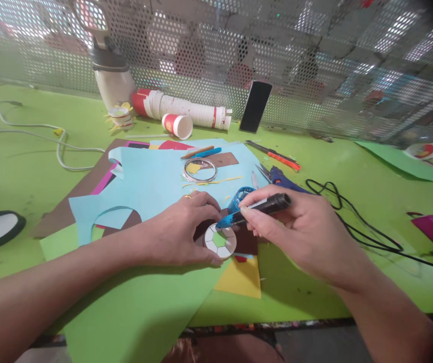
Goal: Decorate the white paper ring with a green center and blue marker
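My right hand [294, 229] grips a black and blue marker [267, 205], its lower end touching the top of a round white disc [209, 242]. Black lines run outward on the disc from a green hexagon at its middle. My left hand [186, 229] holds the disc from the left, with the thumb along its lower edge and the fingers bent near its top. A ring sits on one finger. Behind the marker is a blue tape roll [242, 194], partly hidden. Under and around the disc lie brown, yellow [244, 282] and green paper [136, 297].
Light blue paper [144, 174] carries a clear tape roll [200, 170] and pens. Farther right lie a cutter [282, 160], a blue glue gun [284, 179] and its black cable. Paper cups [178, 126], a phone [256, 106] and a white bottle [114, 80] stand along the mesh panel.
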`<state>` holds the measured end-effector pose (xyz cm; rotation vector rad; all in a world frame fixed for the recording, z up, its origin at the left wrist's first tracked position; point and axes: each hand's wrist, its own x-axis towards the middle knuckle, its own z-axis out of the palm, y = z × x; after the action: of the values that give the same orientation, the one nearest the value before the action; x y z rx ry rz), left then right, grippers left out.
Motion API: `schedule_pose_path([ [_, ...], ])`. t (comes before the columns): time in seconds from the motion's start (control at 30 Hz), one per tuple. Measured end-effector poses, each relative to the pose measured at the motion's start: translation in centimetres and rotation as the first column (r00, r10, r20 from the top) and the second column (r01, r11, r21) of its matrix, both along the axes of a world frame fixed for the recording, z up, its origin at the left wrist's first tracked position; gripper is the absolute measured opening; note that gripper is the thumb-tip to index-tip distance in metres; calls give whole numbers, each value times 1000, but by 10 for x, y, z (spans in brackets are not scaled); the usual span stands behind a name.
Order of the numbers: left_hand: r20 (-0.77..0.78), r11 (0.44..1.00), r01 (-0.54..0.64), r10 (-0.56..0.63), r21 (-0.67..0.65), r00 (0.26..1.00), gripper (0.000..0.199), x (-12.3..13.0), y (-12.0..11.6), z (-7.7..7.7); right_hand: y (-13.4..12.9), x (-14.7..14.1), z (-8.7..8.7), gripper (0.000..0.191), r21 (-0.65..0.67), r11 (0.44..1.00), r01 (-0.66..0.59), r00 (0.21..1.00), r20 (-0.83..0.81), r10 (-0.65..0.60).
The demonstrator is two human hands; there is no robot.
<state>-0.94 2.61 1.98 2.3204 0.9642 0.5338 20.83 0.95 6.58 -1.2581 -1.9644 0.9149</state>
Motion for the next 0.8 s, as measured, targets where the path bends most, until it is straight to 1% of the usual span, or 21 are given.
schedule_pose_path([
  [0.4,-20,1000,-15,15,-11,1000,43,2,-1,3,-2,-1,0,11,-4,1000,3,1000,18,-3],
  [0.8,-20,1000,-8,9,12,1000,43,2,0,4,-1,-1,1,12,11,1000,-5,999,37,4],
])
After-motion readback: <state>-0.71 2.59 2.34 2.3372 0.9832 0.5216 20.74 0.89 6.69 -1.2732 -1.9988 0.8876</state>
